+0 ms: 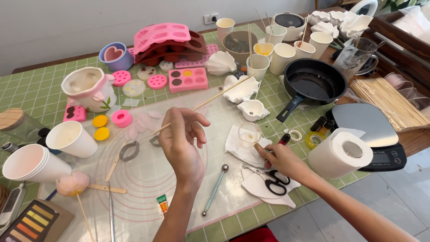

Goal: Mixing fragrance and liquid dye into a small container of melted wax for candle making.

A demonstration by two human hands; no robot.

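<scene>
Wooden skewer (pixel 210 99) pinched in left hand (pixel 179 143) grip, slanting away.

Scissors (pixel 272 178) right of ball tool (pixel 215 190) on mat (pixel 148 179); paper roll (pixel 339 153) beside scale (pixel 374 134) (frying pan (pixel 313 84) behind).

Green gridded table (pixel 36 89) under translucent mat (pixel 148 175)
</scene>
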